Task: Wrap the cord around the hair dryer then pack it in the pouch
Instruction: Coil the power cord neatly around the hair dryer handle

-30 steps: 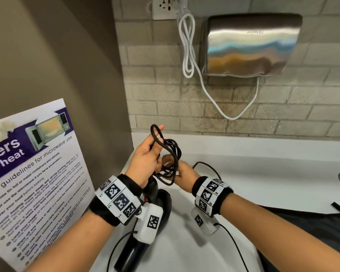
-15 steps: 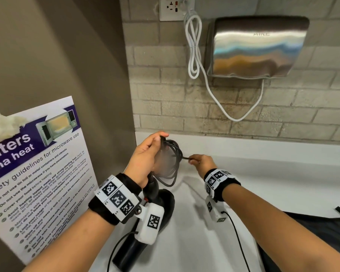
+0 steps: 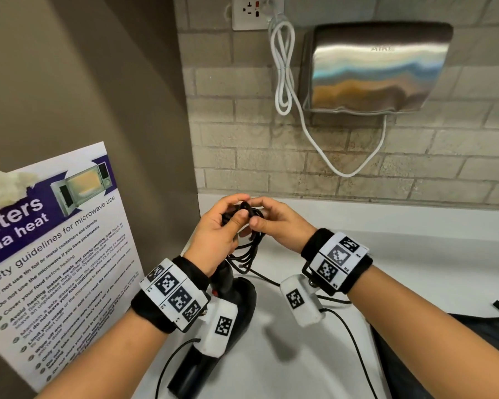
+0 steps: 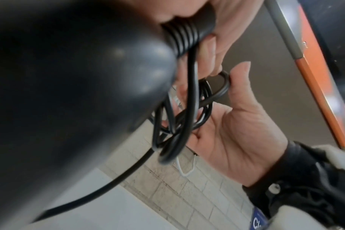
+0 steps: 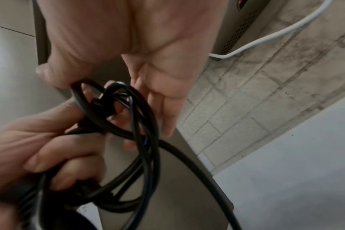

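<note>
The wrapping step is in hand, judging by the bundle: the thin black rubber cord [image 3: 249, 240] hangs in several loose loops above the white worktop [image 3: 415, 254], at the handle end of the black plastic hair dryer [image 3: 213, 341], whose barrel slopes down toward the worktop's near edge. The left hand [image 3: 216, 240] has its grip closed round the loops, thumb on top; the right hand [image 3: 277, 226] pinches a strand at the top of the bundle. A free length of cord trails away over the worktop, so the next move likely calls for drawing that slack in as further turns. The brown side wall [image 3: 98, 82] stands close on the left; open worktop lies right, toward the dark fabric pouch [image 3: 473, 341].
</note>
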